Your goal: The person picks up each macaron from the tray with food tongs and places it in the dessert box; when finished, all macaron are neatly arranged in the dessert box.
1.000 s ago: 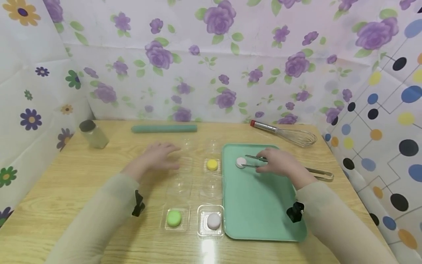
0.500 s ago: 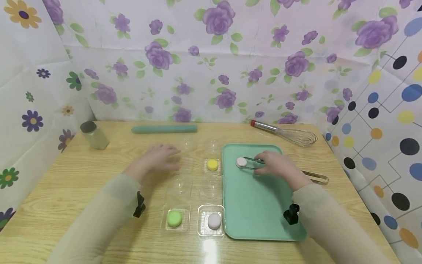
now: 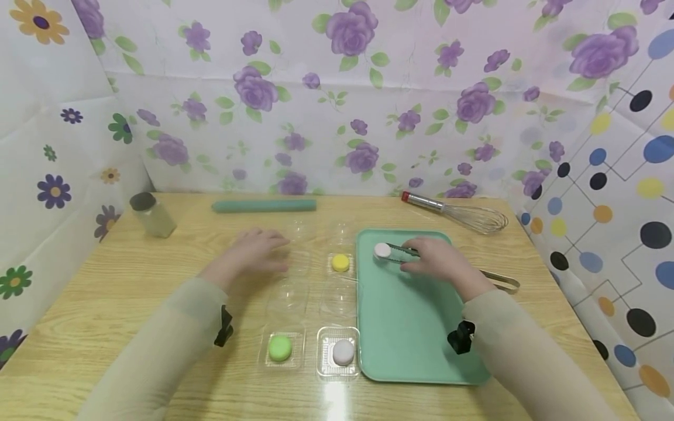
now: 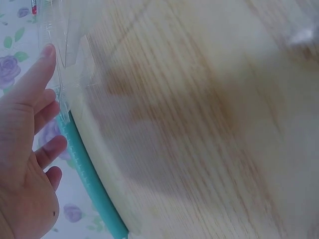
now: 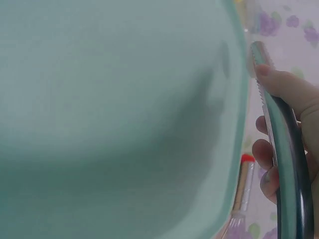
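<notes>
My right hand (image 3: pixel 437 260) grips a pair of metal tongs (image 3: pixel 500 280). At the far left of the green tray (image 3: pixel 416 333), the tongs' tips pinch a pale pink macaron (image 3: pixel 382 251). The right wrist view shows my thumb and fingers around the tongs (image 5: pixel 281 149). My left hand (image 3: pixel 256 251), its fingers loosely spread, is beside a clear plastic box (image 3: pixel 299 263). In the left wrist view its fingers lie at the edge of the clear plastic (image 4: pixel 75 64); whether they touch it I cannot tell.
Three other open clear boxes hold a yellow macaron (image 3: pixel 340 262), a green macaron (image 3: pixel 280 348) and a pale lilac macaron (image 3: pixel 343 352). Behind lie a green rolling pin (image 3: pixel 264 206) and a whisk (image 3: pixel 458 213). A dark-lidded jar (image 3: pixel 154 216) stands at the back left.
The tongs' tips have come together on the pale pink macaron. My right hand has moved slightly left, and the macaron has shifted a little left and away with it. The left hand stays put.
</notes>
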